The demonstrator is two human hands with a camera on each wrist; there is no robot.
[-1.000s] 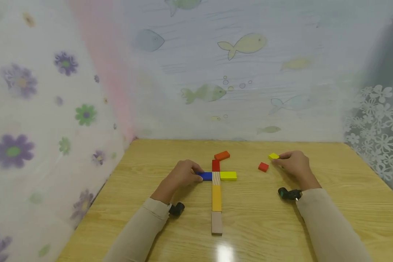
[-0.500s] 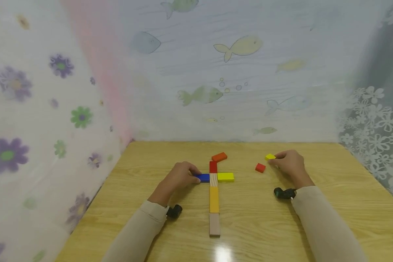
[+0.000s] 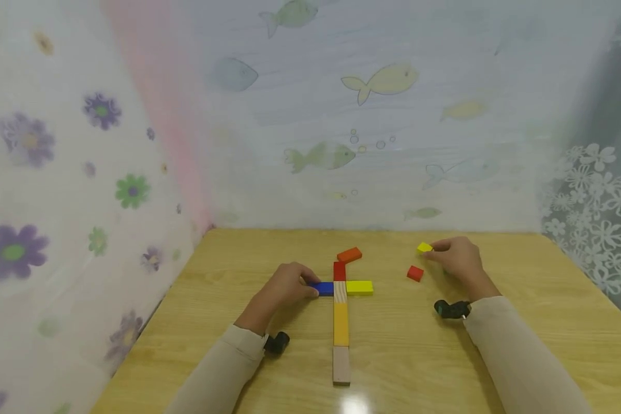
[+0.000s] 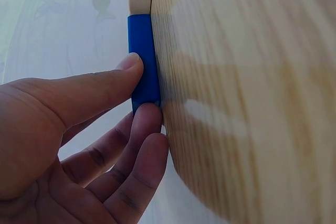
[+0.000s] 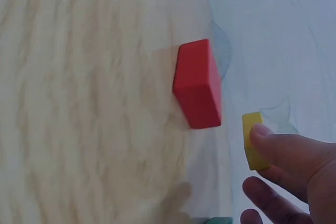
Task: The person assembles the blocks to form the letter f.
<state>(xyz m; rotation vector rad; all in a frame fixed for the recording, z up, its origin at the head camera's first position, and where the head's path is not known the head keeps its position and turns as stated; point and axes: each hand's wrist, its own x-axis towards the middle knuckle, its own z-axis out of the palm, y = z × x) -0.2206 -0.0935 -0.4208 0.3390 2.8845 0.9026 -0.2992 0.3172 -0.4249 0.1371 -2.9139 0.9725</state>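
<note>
My left hand pinches a blue block between thumb and fingers at its left end. The block's other end meets a plain wood block in a cross-shaped row on the table. A long yellow block extends from the right side of that wood block. My right hand holds a small yellow block between thumb and finger. Nearer to me, apart from that hand, a small red block lies on the table. Part of the right fingers is hidden in the head view.
Along the row lie a dark red block, an orange-yellow block and a greyish-brown block. An orange-red block lies askew at the far end. A green piece shows at the right wrist view's lower edge. A fish-patterned wall stands behind.
My right hand has shifted a little left and farther away relative to the red block, carrying the small yellow block. My left hand stays on the blue block. The head view has tilted slightly.
</note>
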